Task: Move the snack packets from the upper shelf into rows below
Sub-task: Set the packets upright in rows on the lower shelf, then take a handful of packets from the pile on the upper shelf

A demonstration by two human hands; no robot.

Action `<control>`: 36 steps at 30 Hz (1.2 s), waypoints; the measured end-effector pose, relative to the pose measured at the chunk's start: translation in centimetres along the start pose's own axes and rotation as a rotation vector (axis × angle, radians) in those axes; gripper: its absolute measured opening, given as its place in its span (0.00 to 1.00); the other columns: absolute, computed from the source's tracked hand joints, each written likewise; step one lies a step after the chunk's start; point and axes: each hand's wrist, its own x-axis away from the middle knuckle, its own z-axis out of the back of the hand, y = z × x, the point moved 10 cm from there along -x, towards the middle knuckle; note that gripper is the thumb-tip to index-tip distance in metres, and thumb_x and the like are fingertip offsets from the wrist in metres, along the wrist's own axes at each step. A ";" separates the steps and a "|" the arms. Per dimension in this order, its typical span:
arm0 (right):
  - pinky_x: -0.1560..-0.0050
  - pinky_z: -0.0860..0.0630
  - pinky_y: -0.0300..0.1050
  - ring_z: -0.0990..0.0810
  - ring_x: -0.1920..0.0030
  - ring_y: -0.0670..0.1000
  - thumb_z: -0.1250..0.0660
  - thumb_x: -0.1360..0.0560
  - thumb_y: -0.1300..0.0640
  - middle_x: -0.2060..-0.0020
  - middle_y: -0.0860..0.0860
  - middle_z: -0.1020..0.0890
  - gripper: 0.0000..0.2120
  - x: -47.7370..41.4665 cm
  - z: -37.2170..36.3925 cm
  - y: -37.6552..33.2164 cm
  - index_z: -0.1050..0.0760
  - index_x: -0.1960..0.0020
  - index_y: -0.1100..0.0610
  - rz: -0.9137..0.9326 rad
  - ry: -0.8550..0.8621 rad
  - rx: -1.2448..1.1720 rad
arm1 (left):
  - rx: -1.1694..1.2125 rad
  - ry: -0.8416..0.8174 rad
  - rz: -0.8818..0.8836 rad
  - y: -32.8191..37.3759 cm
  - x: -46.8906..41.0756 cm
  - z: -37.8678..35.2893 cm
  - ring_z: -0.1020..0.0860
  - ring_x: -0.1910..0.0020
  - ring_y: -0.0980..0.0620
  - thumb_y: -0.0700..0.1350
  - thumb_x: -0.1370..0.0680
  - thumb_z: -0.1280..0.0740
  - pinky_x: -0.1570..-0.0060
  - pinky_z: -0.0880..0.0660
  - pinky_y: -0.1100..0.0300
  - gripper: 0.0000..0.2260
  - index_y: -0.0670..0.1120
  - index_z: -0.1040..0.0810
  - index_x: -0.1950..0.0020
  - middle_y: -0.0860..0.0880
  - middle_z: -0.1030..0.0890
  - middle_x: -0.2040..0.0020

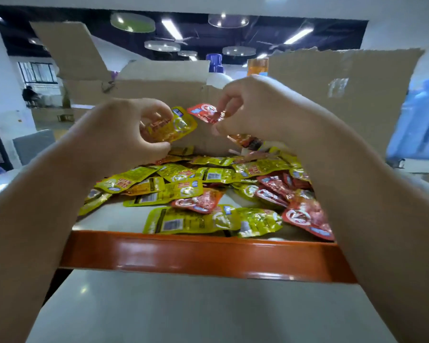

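Packets (203, 189) heaped loose on upper shelf (208, 253), yellow and red mixed, flat, glossy, overlapping, no order. I judge task barely begun: I see no rows on lower shelf (196, 313). Left grip (124, 137) curled round yellow packet (176, 127), right grip (258, 112) pinching red packet (206, 113) at edge, both raised above heap. Cardboard box (159, 90) behind.
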 end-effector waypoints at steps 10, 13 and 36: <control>0.53 0.24 0.46 0.21 0.60 0.42 0.19 0.34 0.46 0.54 0.43 0.17 0.16 17.2 13.9 14.5 0.18 0.49 0.47 -0.126 0.357 -0.137 | 0.240 0.108 -0.250 23.7 2.9 -3.4 0.25 0.46 0.60 0.50 0.28 0.21 0.47 0.33 0.76 0.23 0.56 0.20 0.33 0.59 0.21 0.44; 0.53 0.25 0.44 0.23 0.59 0.39 0.19 0.33 0.47 0.53 0.40 0.18 0.16 23.5 17.5 19.8 0.20 0.49 0.44 -0.198 0.389 -0.145 | 0.210 0.160 -0.349 33.5 4.8 -4.6 0.23 0.44 0.53 0.56 0.30 0.27 0.44 0.27 0.61 0.24 0.55 0.19 0.35 0.56 0.18 0.43; 0.51 0.25 0.45 0.23 0.51 0.44 0.22 0.31 0.44 0.50 0.43 0.22 0.18 50.9 21.8 49.9 0.22 0.44 0.45 -0.594 0.302 0.023 | 0.288 -0.065 -0.383 63.4 10.9 -33.0 0.23 0.50 0.45 0.54 0.31 0.25 0.49 0.25 0.54 0.23 0.53 0.19 0.37 0.52 0.16 0.45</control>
